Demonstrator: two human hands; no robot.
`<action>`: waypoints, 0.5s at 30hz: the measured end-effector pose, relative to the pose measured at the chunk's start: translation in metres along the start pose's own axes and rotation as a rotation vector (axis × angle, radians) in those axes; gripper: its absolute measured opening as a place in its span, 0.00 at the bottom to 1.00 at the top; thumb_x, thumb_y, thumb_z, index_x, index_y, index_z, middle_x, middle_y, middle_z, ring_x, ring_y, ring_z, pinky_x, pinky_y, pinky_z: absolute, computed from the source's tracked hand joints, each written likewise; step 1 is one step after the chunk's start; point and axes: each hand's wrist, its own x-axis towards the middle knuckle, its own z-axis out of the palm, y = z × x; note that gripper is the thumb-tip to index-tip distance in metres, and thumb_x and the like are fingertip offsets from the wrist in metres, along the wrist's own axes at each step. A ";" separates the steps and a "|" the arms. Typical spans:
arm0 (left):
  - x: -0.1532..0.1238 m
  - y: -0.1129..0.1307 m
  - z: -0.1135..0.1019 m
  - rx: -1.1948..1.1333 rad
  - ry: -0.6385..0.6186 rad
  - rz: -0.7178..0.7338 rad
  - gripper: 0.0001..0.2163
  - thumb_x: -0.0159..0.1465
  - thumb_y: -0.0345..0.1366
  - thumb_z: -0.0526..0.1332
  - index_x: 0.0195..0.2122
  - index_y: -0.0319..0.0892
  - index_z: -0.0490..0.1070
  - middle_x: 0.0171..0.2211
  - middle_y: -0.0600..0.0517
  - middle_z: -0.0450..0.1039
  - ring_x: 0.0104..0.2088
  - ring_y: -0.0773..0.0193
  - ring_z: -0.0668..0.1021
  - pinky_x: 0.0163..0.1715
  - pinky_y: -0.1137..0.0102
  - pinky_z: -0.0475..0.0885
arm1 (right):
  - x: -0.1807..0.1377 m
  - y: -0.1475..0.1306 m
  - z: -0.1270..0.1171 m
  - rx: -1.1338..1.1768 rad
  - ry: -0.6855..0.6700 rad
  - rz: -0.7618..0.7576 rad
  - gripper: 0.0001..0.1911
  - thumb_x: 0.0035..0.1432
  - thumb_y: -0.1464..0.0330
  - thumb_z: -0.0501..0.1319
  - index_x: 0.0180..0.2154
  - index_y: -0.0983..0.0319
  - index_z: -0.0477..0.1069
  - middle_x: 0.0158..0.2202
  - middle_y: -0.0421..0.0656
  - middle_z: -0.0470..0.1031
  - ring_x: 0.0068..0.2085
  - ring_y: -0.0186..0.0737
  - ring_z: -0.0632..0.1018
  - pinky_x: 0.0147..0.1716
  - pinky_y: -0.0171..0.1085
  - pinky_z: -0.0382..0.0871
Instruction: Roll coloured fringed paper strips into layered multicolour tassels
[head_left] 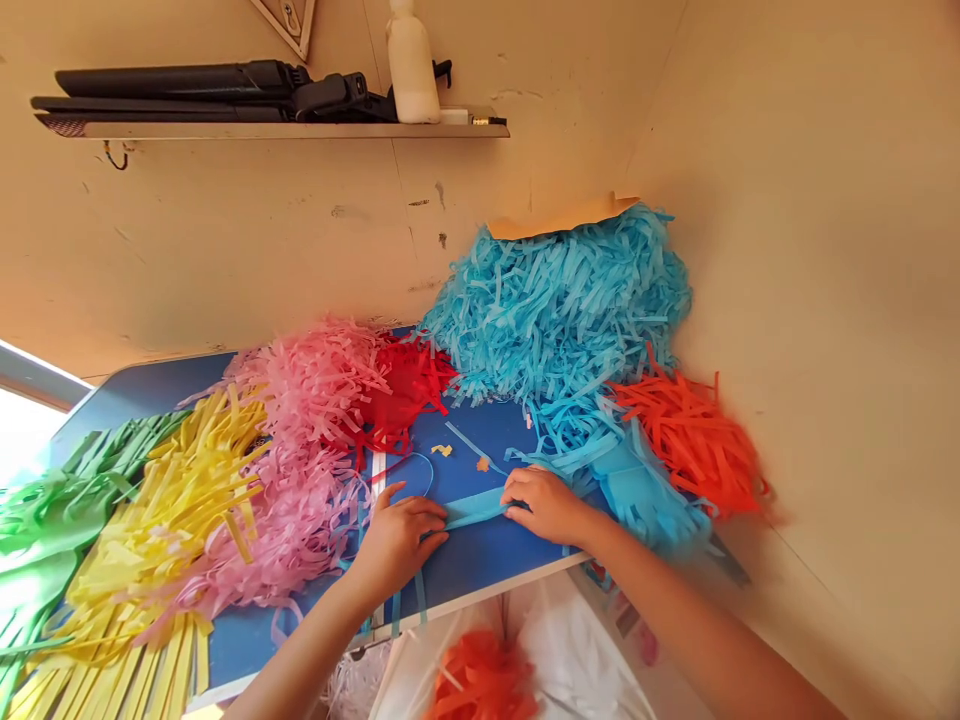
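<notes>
A folded light-blue tissue paper strip (474, 509) lies across the blue table (480, 570) near its front edge. My left hand (401, 532) presses and grips its left end, thumb and fingers closed on the paper. At the right end my right hand (546, 507) has its fingers closed on the same strip. Beside the right hand is a fringed light-blue tissue piece (645, 490). Behind it rises a large heap of blue fringe (559, 310). Loose thin blue strips hang near the left hand.
Left of the hands lie pink fringe (307, 510), red fringe (409, 385), yellow fringe (176, 490) and green fringe (60, 510). Orange-red fringe (690, 435) sits at right, by the wall. Below the table edge, a white bag (577, 650) stands by orange paper (484, 680). A shelf (300, 131) hangs above.
</notes>
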 end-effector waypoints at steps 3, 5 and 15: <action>-0.002 -0.005 -0.004 -0.062 -0.021 -0.003 0.06 0.64 0.38 0.62 0.34 0.50 0.81 0.42 0.53 0.83 0.44 0.61 0.82 0.59 0.58 0.66 | -0.001 0.001 -0.001 0.015 0.000 -0.001 0.07 0.55 0.75 0.65 0.35 0.59 0.77 0.38 0.40 0.77 0.39 0.38 0.76 0.43 0.38 0.66; -0.002 -0.006 -0.007 -0.092 -0.042 0.009 0.08 0.66 0.37 0.60 0.36 0.50 0.81 0.43 0.53 0.83 0.45 0.61 0.82 0.59 0.58 0.66 | -0.002 0.002 -0.001 0.032 0.003 0.004 0.10 0.53 0.77 0.64 0.36 0.58 0.78 0.38 0.40 0.77 0.39 0.38 0.76 0.43 0.38 0.67; 0.000 -0.008 -0.015 -0.153 -0.073 -0.031 0.12 0.68 0.37 0.53 0.40 0.47 0.77 0.43 0.50 0.82 0.44 0.61 0.82 0.59 0.58 0.67 | -0.002 0.006 0.000 0.090 0.006 0.015 0.16 0.55 0.79 0.59 0.37 0.57 0.81 0.38 0.40 0.78 0.39 0.39 0.77 0.44 0.38 0.68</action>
